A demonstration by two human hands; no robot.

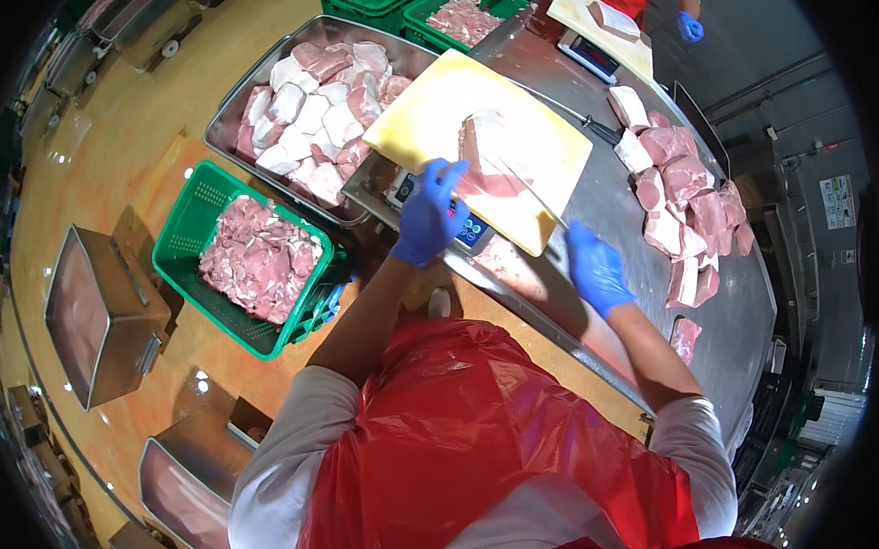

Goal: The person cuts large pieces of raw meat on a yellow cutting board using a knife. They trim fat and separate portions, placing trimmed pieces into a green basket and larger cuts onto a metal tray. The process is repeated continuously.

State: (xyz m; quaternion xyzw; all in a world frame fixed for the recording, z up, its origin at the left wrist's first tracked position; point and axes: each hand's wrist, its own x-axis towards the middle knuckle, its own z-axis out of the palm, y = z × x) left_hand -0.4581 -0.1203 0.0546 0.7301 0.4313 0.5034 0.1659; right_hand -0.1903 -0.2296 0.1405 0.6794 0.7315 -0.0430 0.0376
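A slab of pale pink meat (492,168) lies on a yellow cutting board (422,106); strong glare washes out its upper part. My left hand (428,215), in a blue glove, is at the board's near left edge beside the meat. Its fingers and thumb are apart, fingertips at or very near the meat's left end. In my blue-gloved right hand (599,269) is the handle of a knife (538,196), mostly hidden by the fingers. The thin blade slants up and left across the board to the meat. Under the board, a scale (472,232) shows its button panel.
A metal bin (223,113) of meat chunks stands beyond the board's left. Nearer is a green crate (181,211) of trimmings (260,257). Meat blocks (683,184) are piled on the steel table (590,163) at right, near a sharpening steel (601,130). A co-worker's gloved hand (690,27) shows far off.
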